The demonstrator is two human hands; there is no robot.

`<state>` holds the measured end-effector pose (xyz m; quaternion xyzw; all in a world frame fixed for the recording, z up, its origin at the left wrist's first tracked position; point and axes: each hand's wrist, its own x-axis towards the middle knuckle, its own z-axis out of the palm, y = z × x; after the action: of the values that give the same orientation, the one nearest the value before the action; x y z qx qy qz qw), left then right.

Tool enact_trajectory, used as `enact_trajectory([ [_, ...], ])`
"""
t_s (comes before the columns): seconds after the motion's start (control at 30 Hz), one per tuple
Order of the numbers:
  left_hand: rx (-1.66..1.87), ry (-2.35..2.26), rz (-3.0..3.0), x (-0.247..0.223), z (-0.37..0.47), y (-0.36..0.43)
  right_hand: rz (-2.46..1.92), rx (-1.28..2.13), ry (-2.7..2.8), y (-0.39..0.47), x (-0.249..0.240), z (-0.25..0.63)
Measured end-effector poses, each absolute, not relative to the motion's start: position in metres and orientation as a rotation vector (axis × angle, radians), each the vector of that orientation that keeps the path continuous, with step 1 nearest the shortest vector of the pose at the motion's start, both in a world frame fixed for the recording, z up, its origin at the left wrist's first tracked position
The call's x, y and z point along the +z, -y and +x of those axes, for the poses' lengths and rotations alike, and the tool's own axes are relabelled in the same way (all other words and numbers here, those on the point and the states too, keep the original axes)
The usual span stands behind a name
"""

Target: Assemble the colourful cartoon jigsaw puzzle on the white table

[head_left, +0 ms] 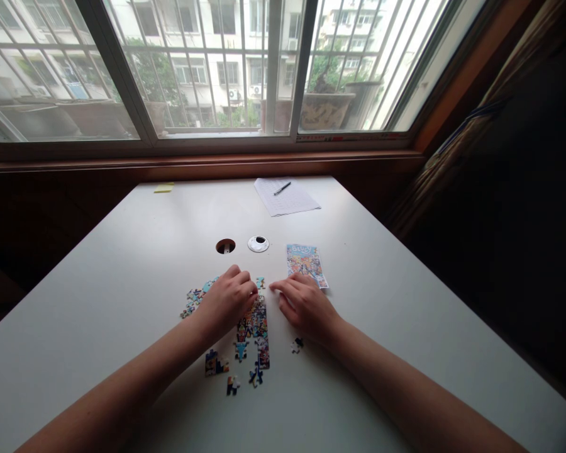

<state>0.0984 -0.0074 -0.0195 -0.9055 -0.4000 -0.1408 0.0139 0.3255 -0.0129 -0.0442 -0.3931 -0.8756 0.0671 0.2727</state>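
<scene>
I see the joined puzzle (pixel 260 322) on the desk (pixel 122 264), long axis near-to-far; my left hand (pixel 233 292), nearer, covers its far left, finger hold unclear; right of it, my right hand's (pixel 307 303) fingers stand loosely parted.

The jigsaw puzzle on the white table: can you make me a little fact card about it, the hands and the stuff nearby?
Jigsaw puzzle: partly joined, loose pieces around it
Left hand: over the puzzle; can't tell if it holds a piece
Right hand: index finger near a small puzzle bit
Picture sheet: colourful, partly behind the right hand
Paper: far end of the white table, pen on top
</scene>
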Motion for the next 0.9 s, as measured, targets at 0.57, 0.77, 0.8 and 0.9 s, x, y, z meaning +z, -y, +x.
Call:
enact_trajectory([
  [0.57, -0.464, 1.221, -2.823, -0.019, 0.098, 0.008, -1.05, 0.175, 2.36, 0.013, -0.044, 0.325],
  [0.77, -0.497, 1.268, -2.856, -0.019, 0.092, 0.009, -1.048, 0.167, 2.362, 0.014, -0.044, 0.325],
  [0.8, -0.49, 1.277, -2.861, -0.018, 0.091, 0.011, -1.05, 0.169, 2.364, 0.014, -0.044, 0.325],
  [0.9, -0.458, 1.283, -2.859, -0.016, 0.088, 0.018, -1.056, 0.173, 2.37, 0.014, -0.043, 0.325],
])
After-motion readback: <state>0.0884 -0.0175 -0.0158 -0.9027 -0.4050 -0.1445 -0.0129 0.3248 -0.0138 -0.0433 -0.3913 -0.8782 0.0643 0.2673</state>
